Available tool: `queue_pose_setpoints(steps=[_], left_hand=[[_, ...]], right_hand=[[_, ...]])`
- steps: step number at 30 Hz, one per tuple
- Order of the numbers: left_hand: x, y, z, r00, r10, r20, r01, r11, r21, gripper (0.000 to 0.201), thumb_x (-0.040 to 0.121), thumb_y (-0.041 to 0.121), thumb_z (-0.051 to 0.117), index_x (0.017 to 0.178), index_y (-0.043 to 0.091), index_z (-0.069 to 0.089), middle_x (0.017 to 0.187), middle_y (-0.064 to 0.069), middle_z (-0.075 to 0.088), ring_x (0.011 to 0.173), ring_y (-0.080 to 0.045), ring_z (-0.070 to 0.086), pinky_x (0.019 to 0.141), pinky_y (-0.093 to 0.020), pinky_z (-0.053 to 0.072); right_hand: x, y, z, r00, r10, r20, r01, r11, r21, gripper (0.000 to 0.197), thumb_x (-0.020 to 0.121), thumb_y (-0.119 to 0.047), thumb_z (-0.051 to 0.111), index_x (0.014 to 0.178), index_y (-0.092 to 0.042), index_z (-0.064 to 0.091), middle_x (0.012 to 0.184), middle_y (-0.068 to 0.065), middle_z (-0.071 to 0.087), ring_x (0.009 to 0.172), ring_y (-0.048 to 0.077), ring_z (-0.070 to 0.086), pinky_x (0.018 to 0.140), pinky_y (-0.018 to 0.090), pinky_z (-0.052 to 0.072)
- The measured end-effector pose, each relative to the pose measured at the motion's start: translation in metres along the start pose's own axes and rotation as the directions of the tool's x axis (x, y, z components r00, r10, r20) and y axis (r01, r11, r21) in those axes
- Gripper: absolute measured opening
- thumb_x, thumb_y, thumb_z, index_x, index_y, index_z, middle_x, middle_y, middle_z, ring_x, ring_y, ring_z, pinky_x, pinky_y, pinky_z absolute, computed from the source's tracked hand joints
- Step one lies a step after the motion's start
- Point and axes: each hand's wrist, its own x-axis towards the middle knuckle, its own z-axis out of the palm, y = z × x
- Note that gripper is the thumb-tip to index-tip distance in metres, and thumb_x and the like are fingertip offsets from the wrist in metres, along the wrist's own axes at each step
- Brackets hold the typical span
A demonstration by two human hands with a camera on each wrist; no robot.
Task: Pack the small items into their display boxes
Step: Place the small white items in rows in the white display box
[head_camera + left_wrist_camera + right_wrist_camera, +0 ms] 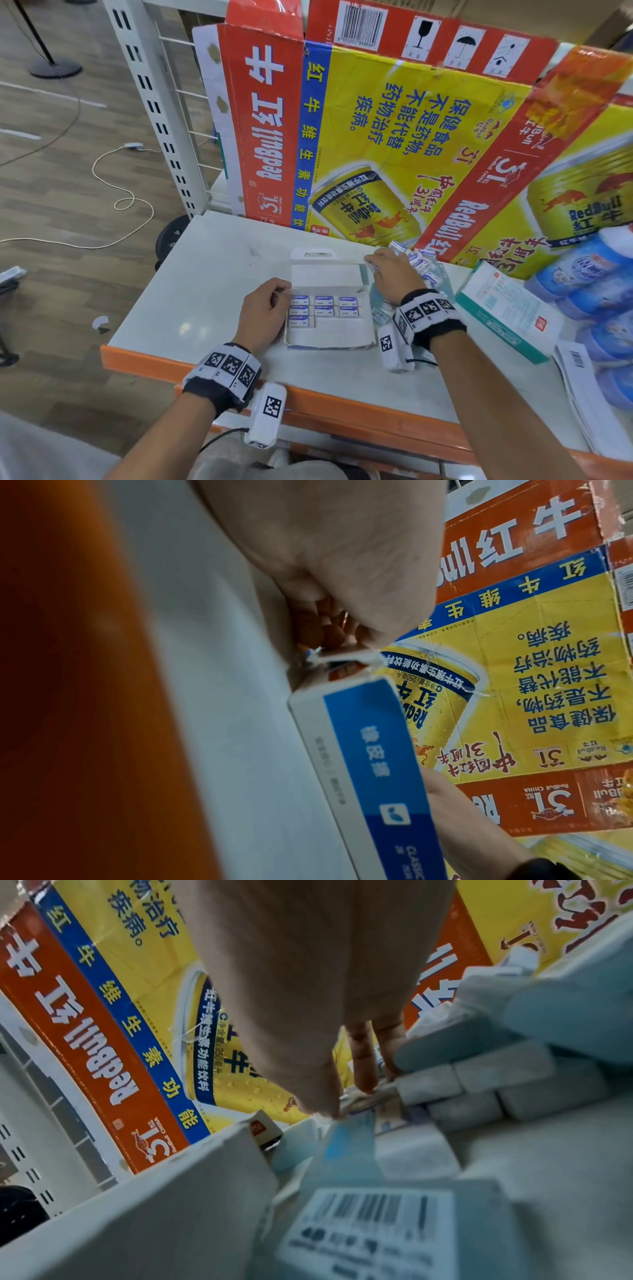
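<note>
Judging by the display box [329,337] on the white shelf [212,274], packing is partly done; seven erasers [323,301] are seated, the near rows unfilled; its left wall is gripped by the left hand [265,313]; loose erasers [423,265] are fingered by the right hand [394,275], whose grasp cannot be told.
</note>
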Motion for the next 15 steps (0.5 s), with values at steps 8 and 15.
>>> queue_pose_setpoints(steps=[8, 15], left_hand=[[0.0015, -0.0010, 0.0006, 1.000, 0.002, -0.001, -0.002, 1.000, 0.011, 0.012, 0.092, 0.017, 0.053, 0.090, 0.024, 0.063, 0.074, 0.001, 0.067, 0.068, -0.007, 0.058, 0.062, -0.010, 0.042], [0.0021, -0.0020, 0.0004, 1.000, -0.010, 0.001, 0.010, 1.000, 0.007, 0.012, 0.092, 0.017, 0.053, 0.090, 0.024, 0.063, 0.074, 0.000, 0.067, 0.067, -0.007, 0.058, 0.062, -0.013, 0.043]], right_hand=[[0.0048, -0.0066, 0.0059, 0.995, 0.049, -0.086, -0.047, 0.998, 0.030, 0.029, 0.089, -0.009, 0.052, 0.116, -0.019, 0.048, 0.120, 0.011, 0.043, 0.108, 0.031, 0.046, 0.092, 0.040, 0.041], [0.0102, -0.0066, 0.0030, 0.983, 0.075, -0.165, -0.051, 0.988, 0.146, 0.036, 0.087, -0.001, 0.051, 0.121, -0.011, 0.053, 0.121, 0.014, 0.053, 0.118, 0.030, 0.044, 0.099, 0.041, 0.041]])
